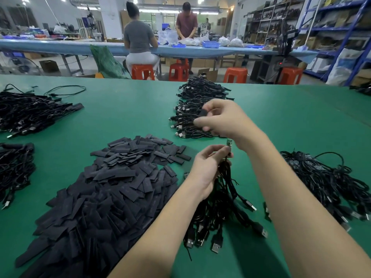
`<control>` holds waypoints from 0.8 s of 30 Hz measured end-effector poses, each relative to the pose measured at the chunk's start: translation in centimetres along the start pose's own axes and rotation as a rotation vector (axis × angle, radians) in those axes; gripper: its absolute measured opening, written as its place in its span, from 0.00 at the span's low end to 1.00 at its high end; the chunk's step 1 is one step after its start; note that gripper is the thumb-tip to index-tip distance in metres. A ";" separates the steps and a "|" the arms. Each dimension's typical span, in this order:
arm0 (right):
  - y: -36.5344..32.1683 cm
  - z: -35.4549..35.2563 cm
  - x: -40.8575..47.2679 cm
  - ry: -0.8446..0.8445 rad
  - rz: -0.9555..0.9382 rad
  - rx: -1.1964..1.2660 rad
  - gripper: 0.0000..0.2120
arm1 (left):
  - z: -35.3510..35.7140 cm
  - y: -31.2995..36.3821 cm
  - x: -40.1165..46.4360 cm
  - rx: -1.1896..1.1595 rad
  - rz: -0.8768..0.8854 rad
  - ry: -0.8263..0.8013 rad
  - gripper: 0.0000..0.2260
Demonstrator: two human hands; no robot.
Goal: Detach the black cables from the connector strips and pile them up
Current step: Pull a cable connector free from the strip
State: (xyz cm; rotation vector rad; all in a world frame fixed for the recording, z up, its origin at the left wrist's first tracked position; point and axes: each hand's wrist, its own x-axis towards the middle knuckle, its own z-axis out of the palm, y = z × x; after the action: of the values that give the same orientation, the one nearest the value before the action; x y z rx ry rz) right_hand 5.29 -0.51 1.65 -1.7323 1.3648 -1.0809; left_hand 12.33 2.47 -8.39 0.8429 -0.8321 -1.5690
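Observation:
My left hand [206, 167] grips the top of a bundle of black USB cables [218, 209] that hangs down to the green table, plugs fanned out below. A small green connector piece [229, 141] sticks up just above its fingertips. My right hand [222, 119] hovers above, pinching a short flat black sleeve [204, 113] between thumb and fingers. Behind it lies a pile of finished black cables [192, 109].
A big heap of flat black sleeves [112, 187] covers the table at left centre. More cable piles lie at far left [30, 111], lower left [14, 169] and right [329, 181]. Two people work at a blue bench behind, beside orange stools.

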 end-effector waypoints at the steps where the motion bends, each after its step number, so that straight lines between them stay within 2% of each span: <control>1: 0.8 -1.2 -0.8 0.044 0.027 0.173 0.11 | 0.2 0.0 0.0 0.021 0.002 -0.005 0.06; 3: 2.8 -3.1 -2.3 0.158 0.072 0.373 0.13 | -0.1 0.0 -0.1 0.035 0.007 -0.020 0.05; 6: 6.2 -4.2 -4.4 0.279 0.165 0.499 0.18 | -0.1 0.2 -0.1 0.040 0.008 -0.017 0.04; 11: 9.3 -3.5 -5.8 0.181 0.336 0.710 0.09 | -0.1 0.3 -0.4 0.046 0.002 -0.034 0.04; 15: 9.9 -2.6 -5.9 0.189 0.321 0.755 0.09 | -0.3 0.3 -0.2 0.051 0.013 -0.045 0.03; 19: 9.9 -2.7 -6.1 0.162 0.304 0.773 0.16 | -0.4 0.1 -0.1 0.023 0.017 -0.067 0.04; 24: 10.0 -3.1 -6.2 0.159 0.271 0.765 0.11 | -0.4 0.1 0.0 0.018 0.017 -0.071 0.04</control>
State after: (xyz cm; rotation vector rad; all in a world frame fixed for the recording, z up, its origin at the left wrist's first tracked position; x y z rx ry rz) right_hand -2.34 3.24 -7.00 -0.8980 1.0302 -1.3647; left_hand 12.70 2.44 -8.54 0.7948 -0.9029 -1.5863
